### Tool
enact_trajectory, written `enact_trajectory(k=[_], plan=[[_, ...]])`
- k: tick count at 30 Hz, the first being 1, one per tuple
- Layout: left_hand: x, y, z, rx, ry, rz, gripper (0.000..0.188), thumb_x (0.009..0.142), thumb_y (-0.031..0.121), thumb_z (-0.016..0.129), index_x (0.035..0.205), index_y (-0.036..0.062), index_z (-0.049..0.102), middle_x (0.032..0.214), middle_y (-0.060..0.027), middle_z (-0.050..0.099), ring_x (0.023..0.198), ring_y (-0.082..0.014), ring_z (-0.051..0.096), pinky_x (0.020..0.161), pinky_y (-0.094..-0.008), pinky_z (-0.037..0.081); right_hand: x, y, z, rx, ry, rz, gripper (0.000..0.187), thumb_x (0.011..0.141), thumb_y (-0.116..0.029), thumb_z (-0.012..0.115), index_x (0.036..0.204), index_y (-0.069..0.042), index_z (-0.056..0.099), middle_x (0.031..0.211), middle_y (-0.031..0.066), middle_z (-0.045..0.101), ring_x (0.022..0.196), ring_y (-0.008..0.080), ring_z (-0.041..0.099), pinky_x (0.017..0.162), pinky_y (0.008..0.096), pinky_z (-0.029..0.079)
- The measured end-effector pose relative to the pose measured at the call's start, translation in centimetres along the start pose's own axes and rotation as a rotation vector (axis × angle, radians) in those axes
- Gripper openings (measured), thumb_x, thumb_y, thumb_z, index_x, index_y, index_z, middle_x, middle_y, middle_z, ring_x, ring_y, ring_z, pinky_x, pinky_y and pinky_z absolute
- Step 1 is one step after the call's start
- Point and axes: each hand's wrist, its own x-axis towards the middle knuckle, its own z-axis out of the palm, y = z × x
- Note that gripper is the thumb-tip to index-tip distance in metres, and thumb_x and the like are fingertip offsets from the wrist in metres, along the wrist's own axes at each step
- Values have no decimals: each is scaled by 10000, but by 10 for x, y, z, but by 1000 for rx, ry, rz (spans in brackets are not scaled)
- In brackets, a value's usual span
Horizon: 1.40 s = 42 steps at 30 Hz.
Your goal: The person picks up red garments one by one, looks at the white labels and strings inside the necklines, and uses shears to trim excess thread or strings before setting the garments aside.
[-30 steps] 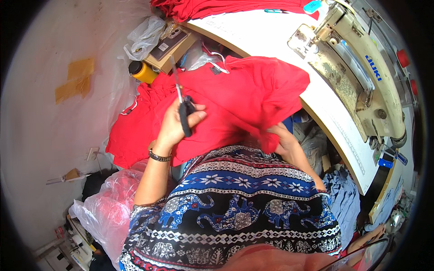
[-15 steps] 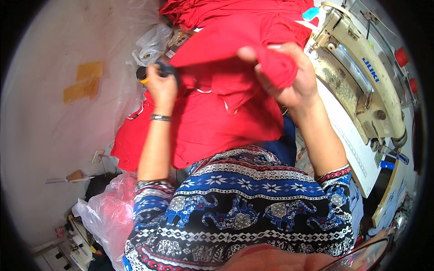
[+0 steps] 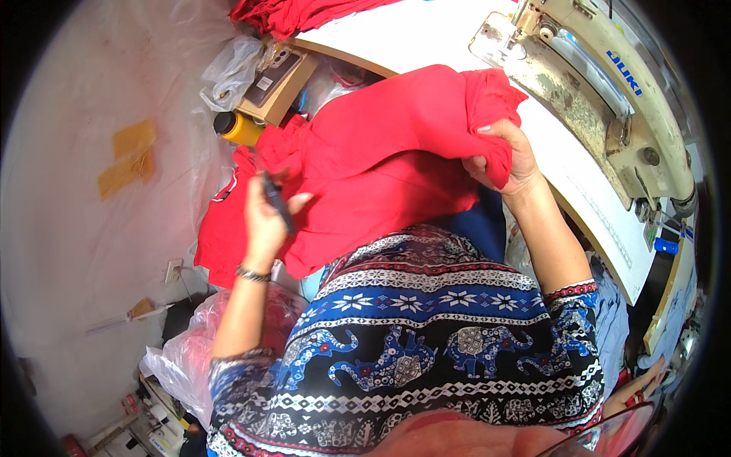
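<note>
Two patches of brown tape [image 3: 129, 156] are stuck to the pale wall at your far left. Right of them, lower down, is one wall socket [image 3: 173, 270]. Below it, beside your left arm, slumps one clear plastic bag [image 3: 186, 362] with something pinkish-red showing through. Higher up sit one crumpled white bag [image 3: 231, 74], one yellow bottle [image 3: 245, 131] with a black cap, and one brown cardboard box [image 3: 298, 82].

Your left hand [image 3: 266, 222], one of your two, holds one black-handled tool [image 3: 276, 201] across the palm, thumb standing out to the right; the fingertips and the tool's far end are too blurred to make out. One dark band [image 3: 253, 275] circles that wrist. At the top, one heap of red cloth [image 3: 297, 17] lies at the table's edge.

In the middle, red garments [image 3: 358, 183] spread across your lap and up toward the table; the layers overlap, so you cannot count them. One neckline shows at their left side. Your right hand [image 3: 520, 164] pinches a bunched edge of the red fabric between thumb and fingers, raised just beside the white table [image 3: 601, 221].

On that table stands one cream sewing machine [image 3: 656, 126], its paint worn. One small blue object [image 3: 666, 246] is near its lower end.
</note>
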Motion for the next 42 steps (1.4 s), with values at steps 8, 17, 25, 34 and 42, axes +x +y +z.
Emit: enact_trajectory(k=[8,17,25,34,42], plan=[[59,-12,57,422,55,184,262,790,143,737,879,35,516,814,-194,634,780,-355,653,671,-417,505,8,-8,35,10,-88,-54,200,858,-118,575,1002,20,552,893,142,644,722,248,674,605,329,598],[108,106,-101,436,230,468,168,826,0,666,920,36,531,796,-27,570,735,-102,547,649,-273,478,59,-74,40,-149,-302,-172,260,881,-187,585,1058,1,608,849,99,680,728,164,624,647,262,514],[-29,48,-45,398,-311,116,160,792,19,660,881,39,529,719,-56,553,657,-118,545,622,-278,456,-34,27,-90,-224,468,108,232,905,-199,560,1094,-80,623,1006,31,691,900,134,663,723,303,545],[-26,12,-32,120,-742,-347,265,753,111,791,876,39,568,808,-25,628,702,-83,548,640,-263,457,-46,105,-191,-882,698,-252,323,934,-179,619,1207,-14,564,1133,80,651,958,137,619,797,239,471],[76,-47,-29,-51,-150,-104,254,850,123,725,998,14,550,912,-56,657,882,-143,620,797,-280,485,-39,100,-162,-838,864,-580,180,931,-75,584,1108,-43,583,932,4,608,778,69,543,727,199,452]])
